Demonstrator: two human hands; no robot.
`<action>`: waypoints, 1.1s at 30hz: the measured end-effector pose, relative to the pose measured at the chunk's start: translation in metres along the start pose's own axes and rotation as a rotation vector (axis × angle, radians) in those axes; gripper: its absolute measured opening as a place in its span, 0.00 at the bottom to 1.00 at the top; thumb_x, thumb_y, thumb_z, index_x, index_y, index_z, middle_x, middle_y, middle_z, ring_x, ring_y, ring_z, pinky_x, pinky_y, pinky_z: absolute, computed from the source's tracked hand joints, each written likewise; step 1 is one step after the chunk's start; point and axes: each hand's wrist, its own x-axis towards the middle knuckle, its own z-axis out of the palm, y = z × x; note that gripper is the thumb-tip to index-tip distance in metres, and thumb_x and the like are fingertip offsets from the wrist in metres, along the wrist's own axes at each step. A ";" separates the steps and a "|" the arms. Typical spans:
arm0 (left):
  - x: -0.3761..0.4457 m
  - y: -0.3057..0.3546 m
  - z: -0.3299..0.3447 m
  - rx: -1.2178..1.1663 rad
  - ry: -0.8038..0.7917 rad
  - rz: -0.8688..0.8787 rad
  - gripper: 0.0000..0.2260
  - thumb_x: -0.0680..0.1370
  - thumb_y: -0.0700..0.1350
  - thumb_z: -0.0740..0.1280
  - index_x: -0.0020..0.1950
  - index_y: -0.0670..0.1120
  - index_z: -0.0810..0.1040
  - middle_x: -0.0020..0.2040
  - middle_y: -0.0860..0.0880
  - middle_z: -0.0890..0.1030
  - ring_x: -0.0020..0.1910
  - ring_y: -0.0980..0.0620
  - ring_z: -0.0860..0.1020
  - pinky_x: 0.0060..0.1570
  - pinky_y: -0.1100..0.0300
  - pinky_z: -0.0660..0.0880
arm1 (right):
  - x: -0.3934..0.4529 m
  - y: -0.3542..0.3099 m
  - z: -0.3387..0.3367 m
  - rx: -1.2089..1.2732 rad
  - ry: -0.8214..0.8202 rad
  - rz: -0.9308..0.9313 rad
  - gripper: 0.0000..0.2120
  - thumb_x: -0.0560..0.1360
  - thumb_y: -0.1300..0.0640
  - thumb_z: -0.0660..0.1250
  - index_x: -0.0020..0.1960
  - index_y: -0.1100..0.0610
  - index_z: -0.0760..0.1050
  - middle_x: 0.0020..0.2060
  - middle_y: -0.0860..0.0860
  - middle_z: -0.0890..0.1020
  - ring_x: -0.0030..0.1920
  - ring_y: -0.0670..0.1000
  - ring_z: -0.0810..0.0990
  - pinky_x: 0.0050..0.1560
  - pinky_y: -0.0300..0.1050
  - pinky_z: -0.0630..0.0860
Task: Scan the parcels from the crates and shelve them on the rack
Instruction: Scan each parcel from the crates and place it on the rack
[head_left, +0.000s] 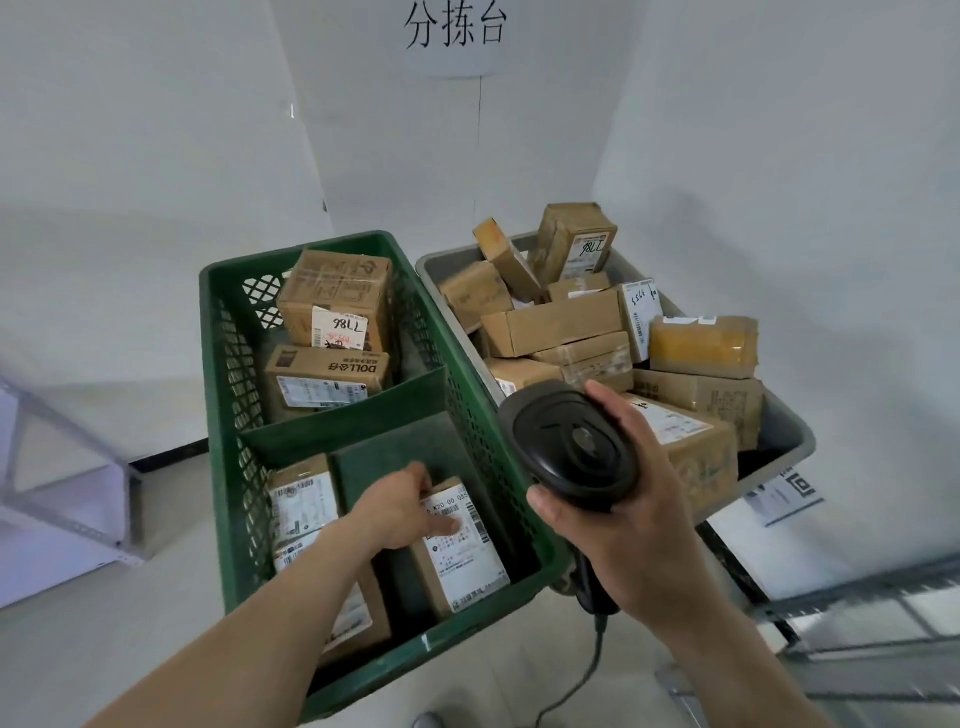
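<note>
A green crate (228, 415) holds several cardboard parcels in two compartments. My left hand (397, 512) reaches into the near compartment and grips the top edge of a small labelled parcel (465, 556), thumb lying across its white label. My right hand (618, 514) holds a black barcode scanner (569, 447) above the crate's right rim, its head turned toward the crates and its cable hanging down. A grey crate (789, 431) on the right is piled with several brown parcels.
White walls close in behind and to the right, with a paper sign (454, 31) above the crates. A metal rack frame (67, 499) stands at the left, and another metal frame (857, 618) at the lower right. A loose label sheet (784, 491) lies beside the grey crate.
</note>
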 end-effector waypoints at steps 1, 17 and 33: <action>0.002 0.000 0.001 -0.043 -0.025 -0.001 0.24 0.70 0.62 0.77 0.54 0.49 0.73 0.51 0.51 0.79 0.49 0.51 0.76 0.45 0.57 0.73 | 0.003 0.001 -0.001 -0.002 0.003 0.000 0.40 0.68 0.66 0.80 0.72 0.44 0.66 0.62 0.37 0.79 0.66 0.41 0.77 0.63 0.31 0.74; 0.010 -0.013 0.010 -0.752 -0.025 -0.186 0.23 0.62 0.49 0.81 0.47 0.45 0.72 0.41 0.44 0.83 0.41 0.45 0.79 0.40 0.52 0.72 | 0.020 0.013 -0.018 0.053 -0.036 0.005 0.40 0.68 0.69 0.79 0.70 0.44 0.67 0.61 0.35 0.80 0.64 0.42 0.79 0.61 0.31 0.75; 0.021 0.000 0.003 -0.156 -0.042 -0.094 0.32 0.75 0.70 0.65 0.72 0.52 0.72 0.67 0.49 0.77 0.65 0.47 0.75 0.66 0.54 0.71 | 0.025 0.014 -0.017 0.048 -0.033 -0.002 0.37 0.66 0.59 0.78 0.69 0.40 0.67 0.60 0.35 0.80 0.63 0.43 0.80 0.61 0.32 0.75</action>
